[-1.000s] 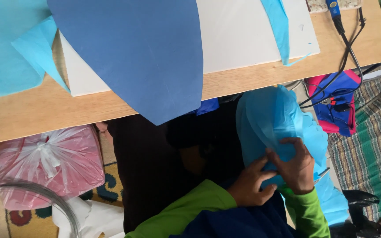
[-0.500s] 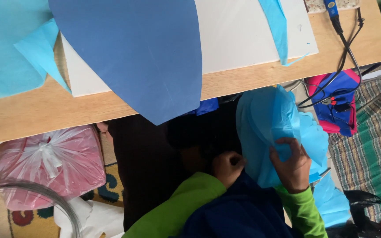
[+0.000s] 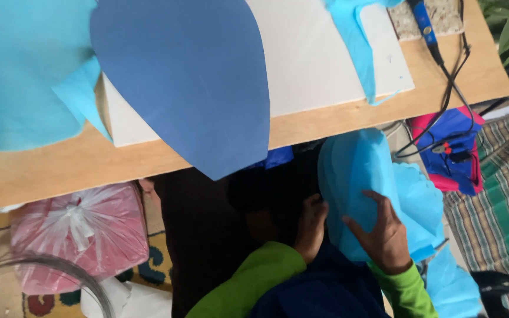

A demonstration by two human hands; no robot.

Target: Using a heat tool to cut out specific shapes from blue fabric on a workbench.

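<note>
Gripping the light-blue paper stack (image 3: 378, 188) again, both hands (image 3: 349, 227), left one returned.

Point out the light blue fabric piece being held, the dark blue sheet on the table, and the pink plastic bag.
light blue fabric piece (image 3: 357, 171), head view, on its upper rounded part.
dark blue sheet (image 3: 189, 76), head view, on its flat middle.
pink plastic bag (image 3: 98, 235), head view, on its bulging side.
</note>
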